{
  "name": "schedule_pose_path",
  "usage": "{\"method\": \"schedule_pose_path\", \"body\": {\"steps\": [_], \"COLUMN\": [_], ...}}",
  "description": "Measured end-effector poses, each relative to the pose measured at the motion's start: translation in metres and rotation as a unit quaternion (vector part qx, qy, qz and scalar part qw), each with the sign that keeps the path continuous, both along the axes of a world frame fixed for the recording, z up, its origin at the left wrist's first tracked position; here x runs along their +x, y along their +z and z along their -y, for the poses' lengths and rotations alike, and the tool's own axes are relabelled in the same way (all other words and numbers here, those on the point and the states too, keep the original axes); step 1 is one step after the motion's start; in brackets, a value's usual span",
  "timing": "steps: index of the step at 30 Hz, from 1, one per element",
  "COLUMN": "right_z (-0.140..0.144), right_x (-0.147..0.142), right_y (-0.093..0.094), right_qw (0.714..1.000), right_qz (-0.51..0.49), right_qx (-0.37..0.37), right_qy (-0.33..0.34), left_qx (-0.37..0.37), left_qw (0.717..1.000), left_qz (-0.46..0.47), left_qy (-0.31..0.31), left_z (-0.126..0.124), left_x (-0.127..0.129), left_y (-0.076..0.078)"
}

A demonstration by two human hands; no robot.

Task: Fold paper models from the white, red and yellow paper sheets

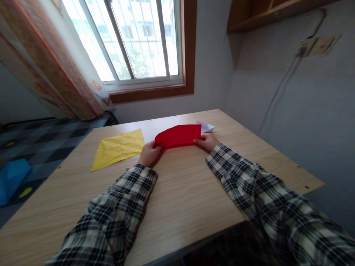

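Observation:
A folded sheet of red paper [179, 136] is held up just above the wooden table [183, 199], between my two hands. My left hand [150, 152] pinches its left end, where the corner looks slanted. At the lower right corner, my right hand [207, 142] grips it between thumb and fingers. Behind the right end, partly hidden by the red paper, lies a small white folded paper boat [207, 127]. To the left of my left hand a creased yellow sheet of paper [119, 147] lies flat.
A window [138, 40] and a wall stand beyond the table's far edge. Left of the table is a checked surface [52, 147] with a blue object [12, 179] on it. A curtain [55, 55] hangs at the left. A cable [277, 92] runs down the right wall from a socket.

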State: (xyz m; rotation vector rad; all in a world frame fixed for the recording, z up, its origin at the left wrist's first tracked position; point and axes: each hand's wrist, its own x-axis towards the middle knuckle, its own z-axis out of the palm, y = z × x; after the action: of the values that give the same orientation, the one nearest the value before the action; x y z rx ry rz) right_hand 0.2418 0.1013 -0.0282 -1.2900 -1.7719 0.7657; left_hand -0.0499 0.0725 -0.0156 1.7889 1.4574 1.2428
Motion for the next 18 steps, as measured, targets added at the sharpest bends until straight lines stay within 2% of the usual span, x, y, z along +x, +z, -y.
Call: {"method": "schedule_pose_path", "body": {"steps": [5,10,18], "right_z": [0.0011,0.0024,0.0047], "right_x": [-0.0005,-0.0022,-0.0029], "right_y": [-0.0014,-0.0001,0.0069], "right_qw": [0.998,0.995,1.000], "right_qz": [-0.043,-0.075,-0.004], "right_qx": [-0.044,-0.061,-0.023], "right_qy": [-0.013,-0.011,-0.018], "left_qx": [-0.011,-0.020,-0.011], "left_qw": [0.999,1.000,0.998], "left_qz": [0.035,0.006,-0.064], "left_qy": [0.003,0.009,0.007], "left_z": [-0.0026,-0.0025,0.0001], "left_x": [-0.0005,-0.0008,0.0002], "left_y": [-0.0037,-0.0030,0.0020]}}
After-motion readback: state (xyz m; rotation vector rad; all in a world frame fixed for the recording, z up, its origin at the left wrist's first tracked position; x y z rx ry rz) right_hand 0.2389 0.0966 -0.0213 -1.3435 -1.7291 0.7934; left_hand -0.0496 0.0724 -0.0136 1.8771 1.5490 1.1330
